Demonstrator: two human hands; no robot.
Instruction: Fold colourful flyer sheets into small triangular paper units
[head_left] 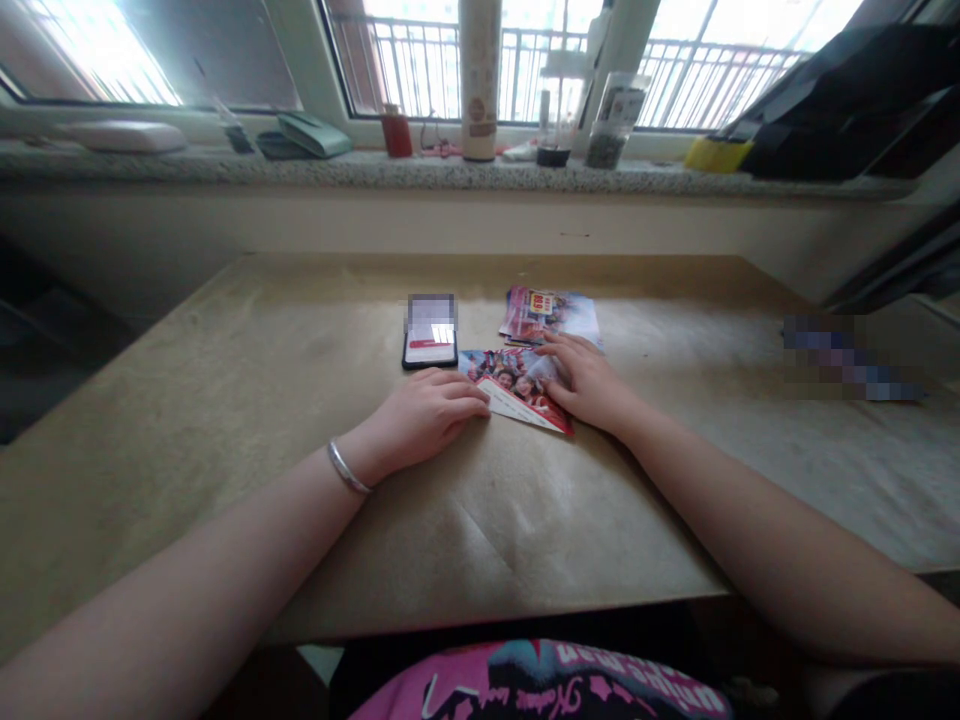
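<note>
A printed leaflet [519, 376] lies on the table in front of me, with a white, red-edged flap folded over along its near side. My left hand [439, 410] rests on the table, its fingers stretched out side by side and the tips touching the leaflet's left end; its thumb is hidden. Spread flat over the leaflet's right part is my right hand [581, 378], its fingers apart. Just beyond it sits a small stack of similar colourful leaflets [551, 312], partly behind my right fingertips. A phone [430, 332] with its screen lit lies beyond my left hand.
The beige tabletop [300, 330] ends at a wall. Above, a stone windowsill [420, 172] carries a red bottle [396, 132], a tall cylinder [479, 80], clear containers [609, 120], a green case [315, 134] and a black bag [840, 110]. A blurred long item [851, 358] lies at right.
</note>
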